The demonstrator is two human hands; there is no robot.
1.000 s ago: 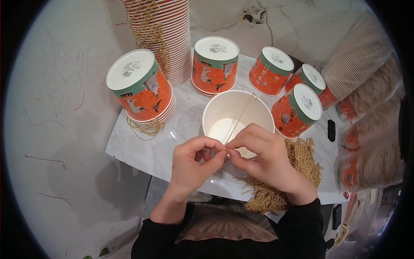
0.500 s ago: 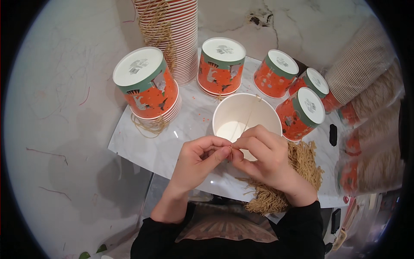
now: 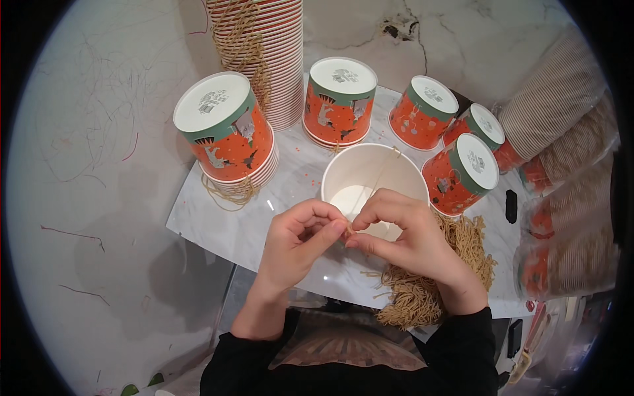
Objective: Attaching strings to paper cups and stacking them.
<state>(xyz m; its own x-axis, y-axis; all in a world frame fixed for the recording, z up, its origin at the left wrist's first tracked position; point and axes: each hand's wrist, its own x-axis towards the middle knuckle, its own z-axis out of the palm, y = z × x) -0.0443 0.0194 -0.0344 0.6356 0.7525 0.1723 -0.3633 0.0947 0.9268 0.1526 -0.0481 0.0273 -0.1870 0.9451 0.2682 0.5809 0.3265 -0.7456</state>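
An open paper bucket with a white inside stands mouth up on the table, close in front of me. From its far rim a thin tan cord runs across the mouth to my fingertips. My left hand pinches the cord's near end between thumb and forefinger. Opposite it, my right hand has thumb and forefinger closed on the same bit of cord, at the bucket's near side. The fingers partly hide the cord's end. Beneath my right wrist lies a tangled bundle of tan cords.
Upside-down orange and green buckets stand behind on the marble-patterned table. A tall bucket stack rises at the back left. Wrapped bucket stacks lie at the right, near a small black object.
My right thumb and forefinger have spread and shifted slightly left around the cord's end. The open bucket has moved a little to the left.
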